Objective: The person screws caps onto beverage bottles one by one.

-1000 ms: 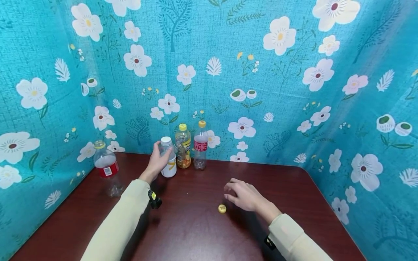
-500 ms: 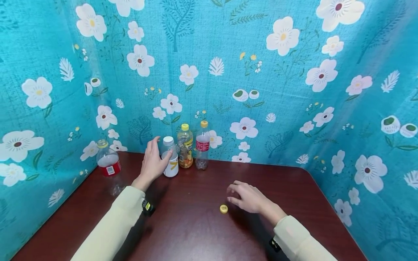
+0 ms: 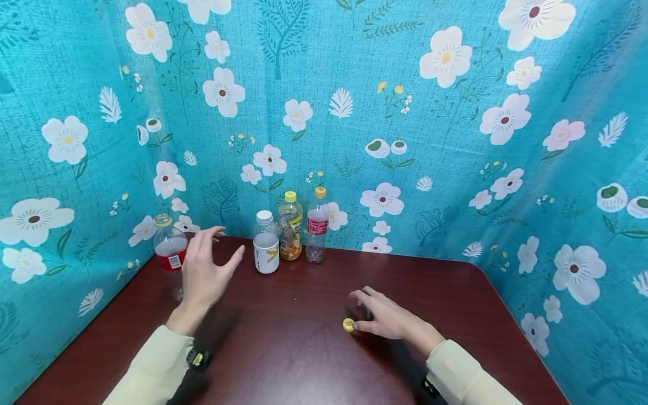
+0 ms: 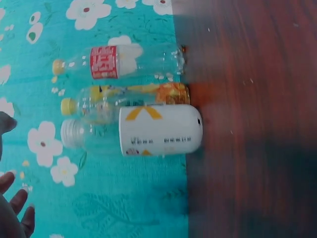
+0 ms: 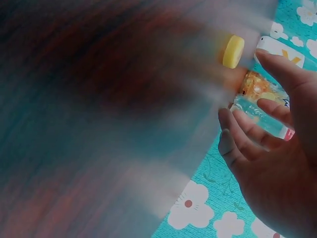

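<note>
My left hand (image 3: 205, 275) is off the table with fingers and thumb spread, holding nothing. It partly covers a clear red-labelled bottle (image 3: 171, 253) with a yellow neck at the left; whether they touch I cannot tell. To its right stands a white-labelled bottle (image 3: 266, 250) with a white cap, apart from the hand. Over the table, my right hand (image 3: 392, 318) has its fingers loosely bent and grips nothing. Its thumb tip is beside a small yellow bottle cap (image 3: 348, 325) lying on the table. The right wrist view shows the cap (image 5: 234, 51) near the thumb.
Beside the white-labelled bottle are a yellow-capped bottle (image 3: 291, 230) with orange on its label and an orange-capped bottle (image 3: 317, 228) with a red label. Blue flowered cloth (image 3: 324, 140) hangs behind and beside the dark red table (image 3: 283, 349).
My left hand has let go of the white-labelled bottle and moved left, toward the red-labelled bottle. The right thumb has come closer to the yellow cap. The view has shifted slightly.
</note>
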`<action>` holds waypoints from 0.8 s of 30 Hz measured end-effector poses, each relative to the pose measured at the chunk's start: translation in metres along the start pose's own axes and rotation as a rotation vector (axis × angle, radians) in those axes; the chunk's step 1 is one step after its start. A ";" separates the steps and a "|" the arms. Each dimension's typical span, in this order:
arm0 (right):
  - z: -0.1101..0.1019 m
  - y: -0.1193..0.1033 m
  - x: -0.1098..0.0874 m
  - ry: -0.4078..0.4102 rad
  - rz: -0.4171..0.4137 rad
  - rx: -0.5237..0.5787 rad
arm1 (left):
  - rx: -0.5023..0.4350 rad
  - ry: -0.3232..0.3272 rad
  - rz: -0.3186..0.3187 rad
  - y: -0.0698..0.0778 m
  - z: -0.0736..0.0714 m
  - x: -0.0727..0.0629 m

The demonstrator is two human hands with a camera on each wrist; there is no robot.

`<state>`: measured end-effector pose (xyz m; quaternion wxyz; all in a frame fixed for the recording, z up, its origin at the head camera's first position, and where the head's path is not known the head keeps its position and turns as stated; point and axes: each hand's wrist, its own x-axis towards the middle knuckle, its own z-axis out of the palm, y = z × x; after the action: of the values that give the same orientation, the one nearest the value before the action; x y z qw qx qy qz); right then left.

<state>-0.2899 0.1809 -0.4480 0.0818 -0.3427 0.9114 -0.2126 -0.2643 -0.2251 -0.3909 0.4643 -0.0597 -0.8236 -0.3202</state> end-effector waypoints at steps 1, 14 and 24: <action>0.000 0.000 0.000 0.000 -0.001 0.008 | -0.015 0.028 -0.002 -0.002 -0.004 -0.001; 0.007 0.002 0.003 -0.025 0.033 0.050 | -0.049 0.186 -0.213 -0.033 -0.033 -0.012; 0.010 0.006 0.009 -0.036 -0.026 0.003 | -0.030 0.204 -0.480 -0.050 -0.036 -0.006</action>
<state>-0.2971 0.1754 -0.4598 0.0958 -0.3580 0.9050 -0.2089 -0.2545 -0.2844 -0.4057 0.4550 0.1631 -0.7581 -0.4378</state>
